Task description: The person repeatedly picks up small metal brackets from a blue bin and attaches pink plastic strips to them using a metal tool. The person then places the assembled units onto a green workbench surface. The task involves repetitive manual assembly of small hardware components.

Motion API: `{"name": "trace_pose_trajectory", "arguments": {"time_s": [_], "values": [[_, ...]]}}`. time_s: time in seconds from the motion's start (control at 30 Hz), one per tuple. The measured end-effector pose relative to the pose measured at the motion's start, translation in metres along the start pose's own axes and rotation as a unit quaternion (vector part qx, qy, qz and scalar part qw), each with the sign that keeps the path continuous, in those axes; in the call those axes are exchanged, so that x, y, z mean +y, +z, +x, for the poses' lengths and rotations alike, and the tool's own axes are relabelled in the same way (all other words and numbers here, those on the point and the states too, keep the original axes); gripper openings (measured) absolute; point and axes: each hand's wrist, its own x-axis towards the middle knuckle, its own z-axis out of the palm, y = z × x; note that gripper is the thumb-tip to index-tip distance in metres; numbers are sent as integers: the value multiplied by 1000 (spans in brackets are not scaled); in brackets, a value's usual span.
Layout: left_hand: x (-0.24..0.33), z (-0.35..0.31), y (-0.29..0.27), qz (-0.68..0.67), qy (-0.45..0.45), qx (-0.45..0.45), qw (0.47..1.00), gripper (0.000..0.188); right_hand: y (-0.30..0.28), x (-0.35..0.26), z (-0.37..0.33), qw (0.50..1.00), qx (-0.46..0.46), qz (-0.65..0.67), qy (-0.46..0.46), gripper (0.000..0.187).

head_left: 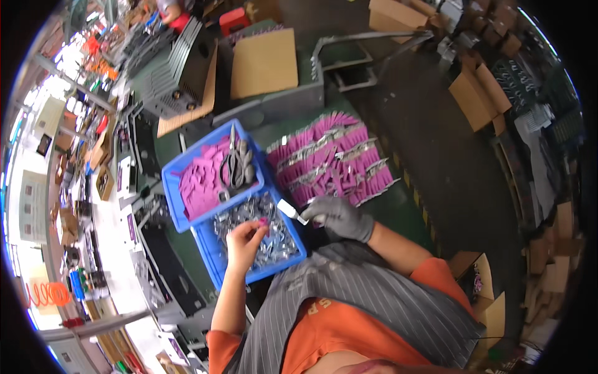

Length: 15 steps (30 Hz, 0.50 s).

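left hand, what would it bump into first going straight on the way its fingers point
Probably the white piece at the fingertips of the right hand. Depth is unclear, so the left hand might pass under and meet the rim of the metal-parts bin.

2 blue bins; 1 bare hand; 1 gloved hand; 1 pair of scissors.

the rear blue plastic bin holds flat purple strips, the front blue plastic bin silver metal pieces; right of both lie purple-silver strips in rows.
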Motion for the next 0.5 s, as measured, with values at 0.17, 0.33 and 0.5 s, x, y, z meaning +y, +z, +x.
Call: {"name": "trace_pose_trajectory", "arguments": {"time_s": [0.17,0.33,0.5], "values": [[26,-4,3,214,175,-37,960,21,-20,-28,-6,995,-50,86,-13,17],[34,-6,6,250,199,-50,946,20,-23,-43,2,993,-87,19,-83,18],[41,-7,10,294,262,-47,918,21,-22,-47,5,988,-108,-35,-108,17]]}}
